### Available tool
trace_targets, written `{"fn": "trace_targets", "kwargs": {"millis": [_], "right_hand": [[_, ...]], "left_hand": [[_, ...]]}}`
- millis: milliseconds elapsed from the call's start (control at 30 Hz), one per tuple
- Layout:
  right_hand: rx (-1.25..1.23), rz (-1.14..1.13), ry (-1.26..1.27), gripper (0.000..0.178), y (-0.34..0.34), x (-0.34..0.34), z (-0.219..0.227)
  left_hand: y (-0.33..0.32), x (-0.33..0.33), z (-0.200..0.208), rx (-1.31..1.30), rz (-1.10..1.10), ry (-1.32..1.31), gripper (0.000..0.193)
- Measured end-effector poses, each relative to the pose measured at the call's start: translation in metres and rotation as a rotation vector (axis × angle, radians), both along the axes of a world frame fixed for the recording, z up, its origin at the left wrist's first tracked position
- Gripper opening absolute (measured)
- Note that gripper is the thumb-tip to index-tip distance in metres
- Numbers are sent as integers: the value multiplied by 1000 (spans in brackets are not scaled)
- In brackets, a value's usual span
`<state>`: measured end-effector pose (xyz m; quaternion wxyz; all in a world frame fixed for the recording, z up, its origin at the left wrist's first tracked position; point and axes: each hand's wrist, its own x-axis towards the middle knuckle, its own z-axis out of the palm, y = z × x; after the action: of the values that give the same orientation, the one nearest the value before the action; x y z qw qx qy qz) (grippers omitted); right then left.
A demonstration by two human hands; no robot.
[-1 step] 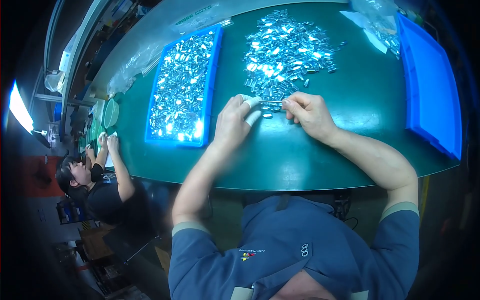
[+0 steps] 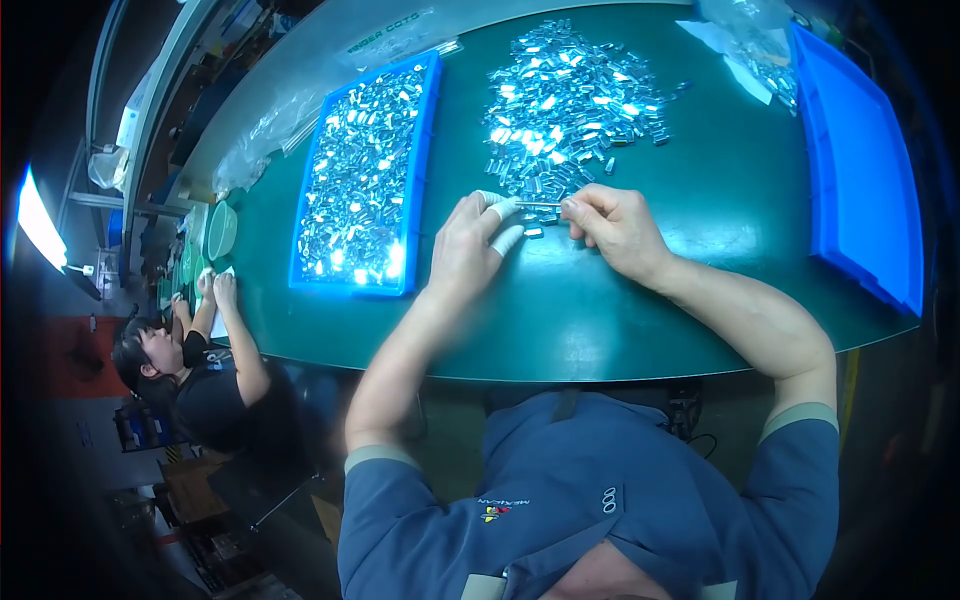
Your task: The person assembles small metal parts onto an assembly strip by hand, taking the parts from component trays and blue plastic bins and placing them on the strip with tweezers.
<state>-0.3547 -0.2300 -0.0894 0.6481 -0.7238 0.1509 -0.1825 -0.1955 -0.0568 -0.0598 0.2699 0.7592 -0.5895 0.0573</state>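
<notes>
White finger cots cover fingertips of my left hand (image 2: 465,240), which is closed in a pinch at one end of a thin metal rod (image 2: 540,204). What else lies between those fingertips is too small to make out. My right hand (image 2: 622,232) grips the rod's other end between thumb and fingers. Just beyond both hands spreads a heap of small shiny metal pieces (image 2: 565,110), its near edge partly behind the rod. One loose metal piece (image 2: 534,233) lies on the green table between my hands.
To the left stands a blue tray (image 2: 427,150) filled with similar shiny pieces. Another blue tray (image 2: 865,170) is at the right edge. Plastic bags (image 2: 755,50) lie at the far right. A co-worker (image 2: 205,370) works at the left beside a green bowl (image 2: 222,230).
The view has shifted very slightly. Both hands keep the same pose at the rod.
</notes>
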Motion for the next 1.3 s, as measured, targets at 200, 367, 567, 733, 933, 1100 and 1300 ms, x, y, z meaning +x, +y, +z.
{"fn": "trace_targets", "kwargs": {"millis": [200,367,567,733,933,1100,1300], "right_hand": [[-3,19,10,27,-1,0,3],[-49,31,18,25,-2,-1,4],[-141,49,-3,22,0,1,2],[-136,49,3,22,-1,-1,8],[-146,52,17,23,-2,-2,8],[-158,1,-26,27,2,-1,5],[-164,56,-27,31,-1,1,3]], "left_hand": [[10,7,-7,-2,96,126,21],[8,6,-9,-36,114,-13,18],[14,3,-14,-115,39,190,18],[12,1,-14,-143,19,278,16],[15,-2,-10,-148,15,366,15],[12,-6,-7,-149,-19,387,15],[7,-10,-7,-140,-64,265,18]]}}
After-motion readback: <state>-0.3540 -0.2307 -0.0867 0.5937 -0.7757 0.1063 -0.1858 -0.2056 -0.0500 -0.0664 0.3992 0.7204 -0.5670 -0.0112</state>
